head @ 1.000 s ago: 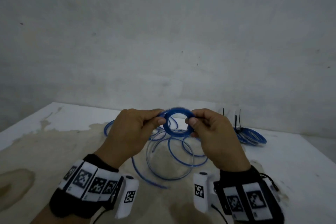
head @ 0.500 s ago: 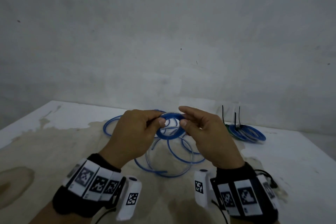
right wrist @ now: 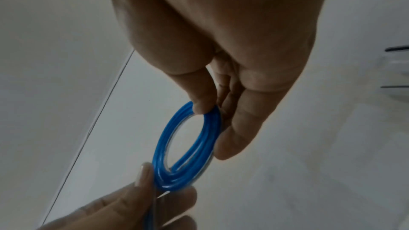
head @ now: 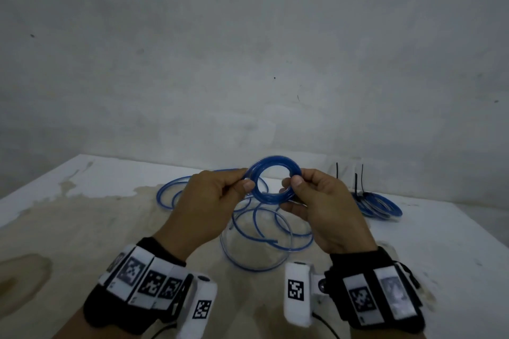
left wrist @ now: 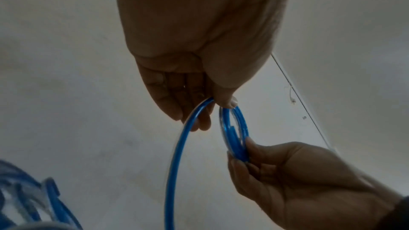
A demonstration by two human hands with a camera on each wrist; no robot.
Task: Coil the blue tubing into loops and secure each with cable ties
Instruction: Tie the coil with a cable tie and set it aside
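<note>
Head view: above the table (head: 454, 242), left hand (head: 209, 206) and right hand (head: 325, 209) pinch opposite sides of a small blue tubing coil (head: 275, 183); loose tubing (head: 264, 239) lies below it

Wrist views: thumbs and fingers clamp the coil; a slackened pinch would likely let it spring apart

Loose tubing (left wrist: 33, 204) blurred — cut off bottom-left.

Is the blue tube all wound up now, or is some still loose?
Some is loose. The hands hold a small coil, but loose tubing lies spread in loops on the table.
</note>
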